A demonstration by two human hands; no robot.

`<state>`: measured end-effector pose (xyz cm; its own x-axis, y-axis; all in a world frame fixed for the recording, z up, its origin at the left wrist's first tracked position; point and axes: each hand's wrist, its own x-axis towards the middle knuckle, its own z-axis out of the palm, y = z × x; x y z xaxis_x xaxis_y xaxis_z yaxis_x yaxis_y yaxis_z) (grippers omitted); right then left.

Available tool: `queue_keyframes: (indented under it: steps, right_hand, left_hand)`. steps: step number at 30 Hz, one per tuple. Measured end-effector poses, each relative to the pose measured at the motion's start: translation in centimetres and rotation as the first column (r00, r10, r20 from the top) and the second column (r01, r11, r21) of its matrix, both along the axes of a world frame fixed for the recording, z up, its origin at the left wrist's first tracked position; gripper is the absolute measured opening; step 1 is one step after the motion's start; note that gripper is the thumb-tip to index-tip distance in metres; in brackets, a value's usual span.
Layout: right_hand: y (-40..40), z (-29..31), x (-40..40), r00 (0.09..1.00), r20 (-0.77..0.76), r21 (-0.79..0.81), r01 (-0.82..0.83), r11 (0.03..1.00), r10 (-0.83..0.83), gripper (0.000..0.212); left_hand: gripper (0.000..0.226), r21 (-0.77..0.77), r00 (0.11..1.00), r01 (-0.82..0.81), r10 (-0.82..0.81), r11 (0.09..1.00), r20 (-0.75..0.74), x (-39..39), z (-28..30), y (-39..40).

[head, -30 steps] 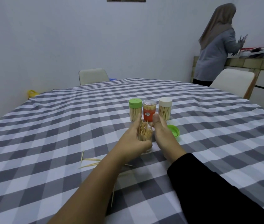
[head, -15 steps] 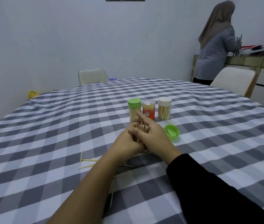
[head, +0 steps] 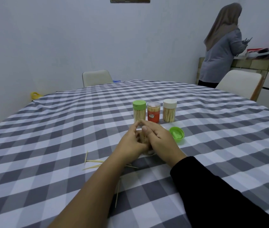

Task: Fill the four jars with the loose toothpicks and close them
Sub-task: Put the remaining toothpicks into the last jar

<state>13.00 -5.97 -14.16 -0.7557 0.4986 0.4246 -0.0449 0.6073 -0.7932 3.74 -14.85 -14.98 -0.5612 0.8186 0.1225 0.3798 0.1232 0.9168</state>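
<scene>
Checked cloth: grey and white, over the tabletop [head: 51,129].
Hands: left hand [head: 131,142] and right hand [head: 161,139] cupped together, each grip curled round the open jar [head: 142,139] of toothpicks between them.
Closed jars: green-lid jar [head: 139,112], orange jar [head: 153,114], white-lid jar [head: 169,112] in a row just beyond the hands.
Lid [head: 177,134]: green, upturned, right of the hands.
Loose toothpicks [head: 92,164]: scattered by the left forearm.

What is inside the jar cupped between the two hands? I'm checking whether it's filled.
Pale wooden toothpicks show in the gap between the left hand and right hand. The hands cover the jar's walls and rim, so its fill level stays hidden.
</scene>
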Motion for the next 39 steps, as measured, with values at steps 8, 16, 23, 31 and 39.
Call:
queue_keyframes:
  steps: [8, 16, 23, 31, 39]
  right_hand:
    - [1.1, 0.6, 0.1, 1.0, -0.013, -0.523, -0.019, 0.852, 0.015, 0.044]
    - [1.4, 1.0, 0.0, 0.993, -0.118, -0.819, -0.114, 0.562, 0.03, 0.025]
    - [0.6, 0.5, -0.3, 0.993, -0.112, -0.783, -0.109, 0.612, 0.033, 0.019]
    - [0.6, 0.5, -0.3, 0.998, -0.059, -0.718, -0.05, 0.694, 0.011, 0.016]
    - [0.1, 1.4, 0.6, 0.997, 0.023, -0.32, 0.077, 0.944, -0.074, 0.019]
  left_hand:
    - [0.082, -0.073, 0.906, -0.028, -0.005, 0.997, -0.423, 0.9, 0.5, -0.3]
    - [0.075, -0.165, 0.868, -0.07, -0.021, 0.984, -0.496, 1.0, 1.1, -0.5]
    - [0.094, -0.107, 0.916, -0.096, 0.045, 0.99, -0.398, 0.9, 0.8, -0.7]
    - [0.1, -0.19, 0.924, -0.112, 0.032, 0.975, -0.381, 0.6, 1.3, -0.5]
    - [0.097, -0.287, 0.952, -0.077, -0.016, 0.955, -0.307, 0.3, 2.2, -1.3]
